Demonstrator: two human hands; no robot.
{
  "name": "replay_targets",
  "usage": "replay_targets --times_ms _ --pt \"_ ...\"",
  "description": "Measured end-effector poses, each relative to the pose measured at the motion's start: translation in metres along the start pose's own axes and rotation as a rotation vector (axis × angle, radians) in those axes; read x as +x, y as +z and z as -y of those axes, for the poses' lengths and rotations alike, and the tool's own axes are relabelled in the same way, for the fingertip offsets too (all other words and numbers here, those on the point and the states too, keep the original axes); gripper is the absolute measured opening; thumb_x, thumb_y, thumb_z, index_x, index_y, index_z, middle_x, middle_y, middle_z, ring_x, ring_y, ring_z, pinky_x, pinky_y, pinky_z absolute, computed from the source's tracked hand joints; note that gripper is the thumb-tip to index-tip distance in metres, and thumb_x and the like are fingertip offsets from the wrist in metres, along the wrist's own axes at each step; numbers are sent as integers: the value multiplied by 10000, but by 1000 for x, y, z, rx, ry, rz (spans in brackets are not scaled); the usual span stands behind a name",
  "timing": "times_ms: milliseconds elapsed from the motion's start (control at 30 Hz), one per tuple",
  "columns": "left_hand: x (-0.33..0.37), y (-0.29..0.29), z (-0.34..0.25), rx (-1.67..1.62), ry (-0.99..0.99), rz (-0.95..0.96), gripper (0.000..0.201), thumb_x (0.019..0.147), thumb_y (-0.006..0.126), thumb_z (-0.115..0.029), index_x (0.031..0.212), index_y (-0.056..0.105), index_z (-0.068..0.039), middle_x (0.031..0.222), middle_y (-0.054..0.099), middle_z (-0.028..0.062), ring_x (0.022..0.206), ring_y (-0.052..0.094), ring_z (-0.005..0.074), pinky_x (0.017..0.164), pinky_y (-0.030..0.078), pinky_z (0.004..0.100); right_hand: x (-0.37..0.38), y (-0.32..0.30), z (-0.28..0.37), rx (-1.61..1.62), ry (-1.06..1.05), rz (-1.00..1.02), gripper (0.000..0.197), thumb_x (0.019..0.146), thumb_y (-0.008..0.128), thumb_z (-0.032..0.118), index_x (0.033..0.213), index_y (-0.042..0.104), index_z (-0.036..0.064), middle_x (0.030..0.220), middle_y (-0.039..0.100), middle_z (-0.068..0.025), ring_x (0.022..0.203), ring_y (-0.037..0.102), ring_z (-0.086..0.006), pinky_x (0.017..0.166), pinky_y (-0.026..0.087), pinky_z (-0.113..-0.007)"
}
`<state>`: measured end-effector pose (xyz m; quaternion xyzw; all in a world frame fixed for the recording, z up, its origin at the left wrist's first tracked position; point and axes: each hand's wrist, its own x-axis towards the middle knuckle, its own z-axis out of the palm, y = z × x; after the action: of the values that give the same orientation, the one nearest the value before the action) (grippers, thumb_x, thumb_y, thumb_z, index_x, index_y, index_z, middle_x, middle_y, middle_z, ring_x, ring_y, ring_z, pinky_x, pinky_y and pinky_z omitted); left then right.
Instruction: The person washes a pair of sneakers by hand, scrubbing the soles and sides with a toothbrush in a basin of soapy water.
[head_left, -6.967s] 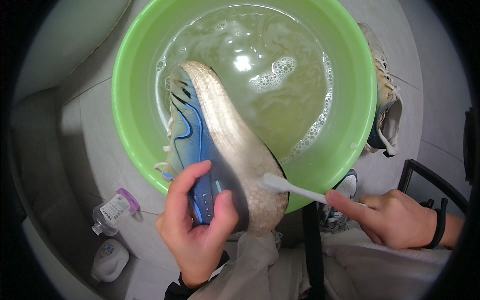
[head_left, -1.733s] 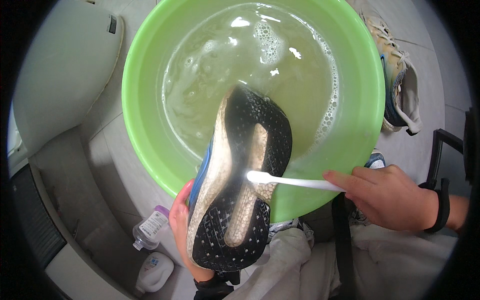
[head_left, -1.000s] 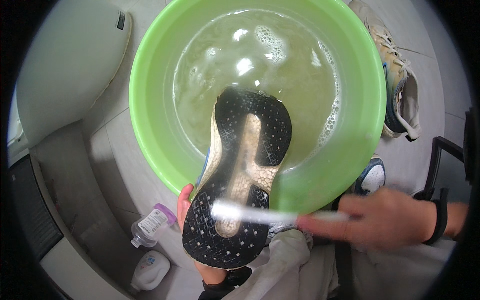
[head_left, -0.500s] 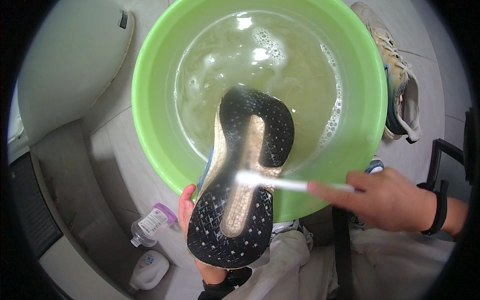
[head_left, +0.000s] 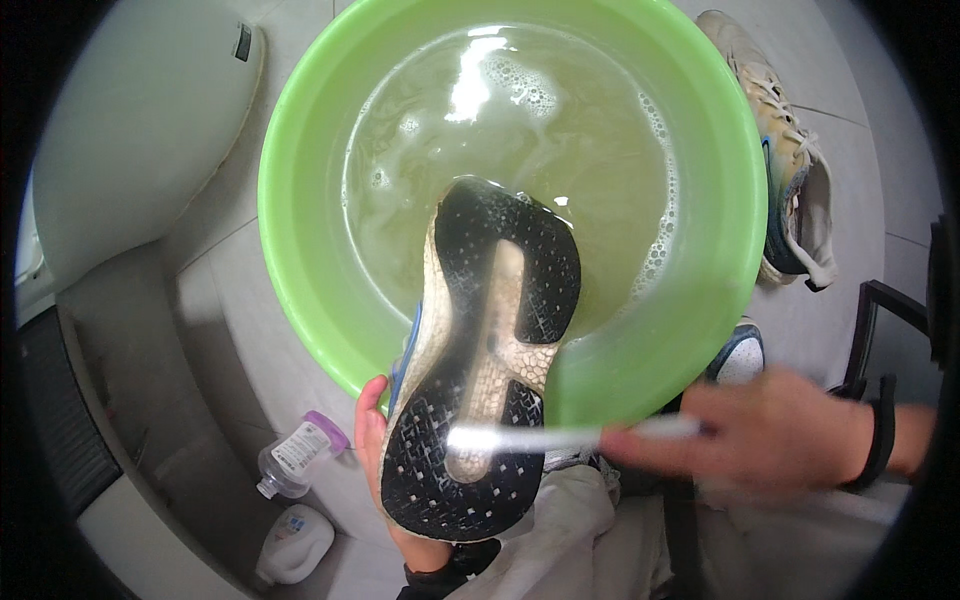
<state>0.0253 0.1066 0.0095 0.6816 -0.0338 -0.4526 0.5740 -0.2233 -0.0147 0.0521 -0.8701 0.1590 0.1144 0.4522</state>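
A running shoe is held sole up, its black tread with a pale centre strip facing me and its far end at the murky water. My left hand grips it from beneath and along its left side; most of those fingers are hidden behind the shoe. Closed round the handle of a white brush, my right hand is smeared by motion. The brush head lies across the near part of the sole. Under the shoe stands a large green basin of cloudy, sudsy water.
Another shoe with pale laces lies on the tiles right of the basin. At the left are a clear bottle with a purple base and a white bottle. A white curved fixture fills the upper left; a black frame stands at the right.
My right hand has drawn the brush toward me, from the middle of the sole to its near part. The shoe has stayed in nearly the same place.
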Motion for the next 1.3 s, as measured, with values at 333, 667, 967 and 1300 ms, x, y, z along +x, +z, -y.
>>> replay_targets --times_ms 333,667,967,1300 --pt "-3 7 -2 -42 32 -22 346 913 346 -214 1165 358 23 1058 506 207 919 568 271 801 494 378 6 -5 -7 -8 191 -174 580 714 491 -33 1268 403 112 672 486 -94 417 475 -150 381 423 -288" --pt "-1 0 6 -14 66 71 392 908 361 -238 1185 339 39 1083 486 219 938 561 275 810 485 375 3 -33 -31 -111 100 -243 321 720 538 -10 1034 581 45 590 529 -64 448 530 -147 359 413 -251" --pt "5 -4 -4 5 30 164 419 866 472 -252 1106 406 86 1025 535 208 903 584 247 795 492 346 49 -56 -61 -457 -29 -212 209 718 518 50 892 621 104 723 559 -31 750 530 -196 732 403 -311" --pt "7 -6 -7 24 13 205 424 855 505 -249 1089 421 95 1008 548 200 868 595 241 775 501 334 47 -60 -14 -757 177 -70 300 727 531 82 1018 582 133 715 522 -33 728 516 -171 666 406 -290"
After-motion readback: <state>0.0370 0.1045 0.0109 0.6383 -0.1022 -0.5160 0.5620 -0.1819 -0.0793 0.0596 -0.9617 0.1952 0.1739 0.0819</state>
